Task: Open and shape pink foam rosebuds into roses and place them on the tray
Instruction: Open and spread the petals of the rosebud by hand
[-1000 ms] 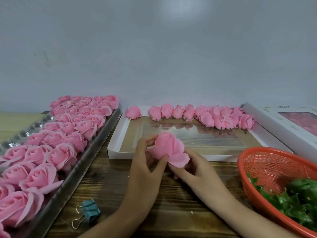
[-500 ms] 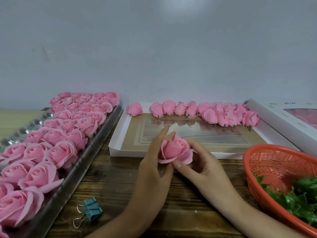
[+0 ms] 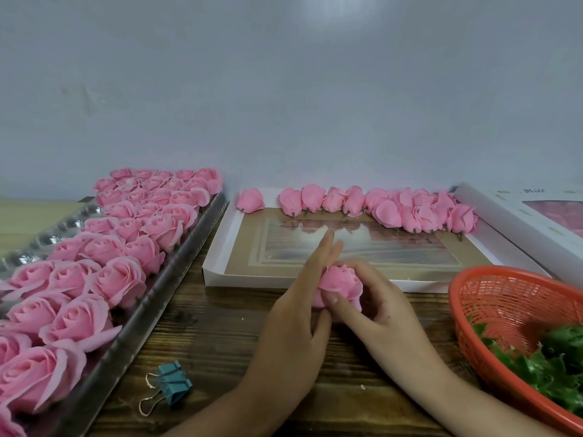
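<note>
A pink foam rose (image 3: 342,283) sits between both hands just above the wooden table. My right hand (image 3: 381,310) cups it from the right, its thumb pressing on the front petals. My left hand (image 3: 296,313) holds it from the left, with the fingers stretched straight up beside the petals. On the left a long metal tray (image 3: 151,313) carries several opened roses (image 3: 116,279). A row of closed rosebuds (image 3: 378,208) lies along the far edge of a shallow white box lid (image 3: 217,263).
An orange plastic basket (image 3: 492,288) with green leaves (image 3: 555,364) stands at the right. A white box (image 3: 517,222) lies behind it. A teal binder clip (image 3: 172,381) lies on the table in front of the tray. A grey wall is close behind.
The rose has come lower and turned between my hands, its outer petals now folded closer in. My left fingers have straightened upward and my right thumb has moved onto the front petals.
</note>
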